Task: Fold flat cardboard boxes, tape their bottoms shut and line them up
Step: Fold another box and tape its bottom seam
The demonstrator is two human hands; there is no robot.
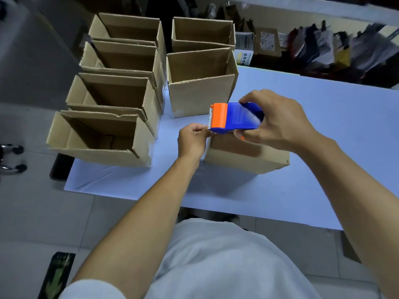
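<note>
Right hand (pixel 278 124) grips a blue-and-orange tape dispenser (pixel 234 118) above an upturned cardboard box (pixel 246 157) on the blue table (pixel 323 126). Left hand (pixel 192 141), fingers curled, pinches at the dispenser's toothed orange end; the tape itself cannot be made out. Six open boxes (pixel 103 139) stand in two rows to the left.

We see a person from above, wearing a pale grey-white short-sleeved top (pixel 216 262) that fills the lower middle of the view. The cloth looks soft and plain, without print or buttons. One short sleeve (pixel 90 290) shows at the lower left. Both forearms are bare, and both hands are ungloved, with no watch or rings visible.
</note>
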